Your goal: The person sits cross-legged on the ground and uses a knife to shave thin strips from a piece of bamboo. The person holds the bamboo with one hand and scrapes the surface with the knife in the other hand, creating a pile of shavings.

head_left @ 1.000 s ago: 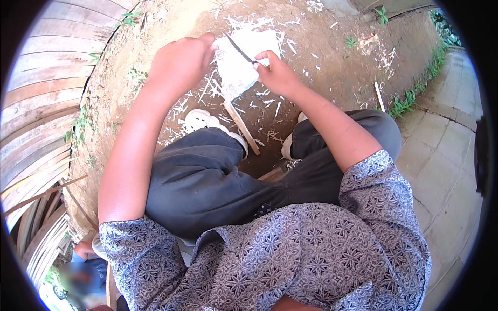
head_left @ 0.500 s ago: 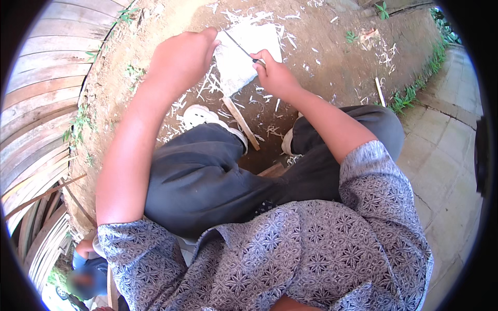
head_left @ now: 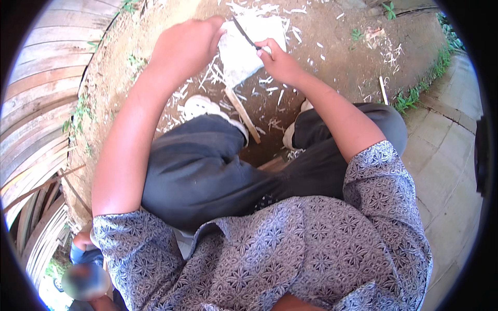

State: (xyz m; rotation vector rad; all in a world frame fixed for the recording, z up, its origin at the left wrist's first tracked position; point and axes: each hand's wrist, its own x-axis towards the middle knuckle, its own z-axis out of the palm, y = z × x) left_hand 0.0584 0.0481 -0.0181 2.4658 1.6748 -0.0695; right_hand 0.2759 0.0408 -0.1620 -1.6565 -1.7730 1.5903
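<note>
My right hand (head_left: pixel 277 59) is closed around the handle of a knife (head_left: pixel 243 32). Its dark blade points up and to the left, toward my left hand (head_left: pixel 189 45). That hand is curled closed, with its back toward me; whatever its fingers grip is hidden. Beneath the blade, a bright white flat piece (head_left: pixel 238 65), sheet or slab, lies on the ground; its material cannot be made out. Pale thin shavings (head_left: pixel 210 72) are scattered around it. Between my feet, a narrow wooden strip (head_left: pixel 241 114) reaches back from the white piece's near corner.
My pale clogs (head_left: pixel 205 106) flank the strip on bare soil. Curved rows of wooden slats (head_left: pixel 44 98) stand at the left, and paving slabs (head_left: pixel 441 145) lie at the right. Another person (head_left: pixel 88 259) is at the lower left. A pale stick (head_left: pixel 383 90) lies near weeds.
The knife has turned so that its blade shows broader and reaches higher in the picture. Both hands sit slightly higher, and my right hand is a little farther right.
</note>
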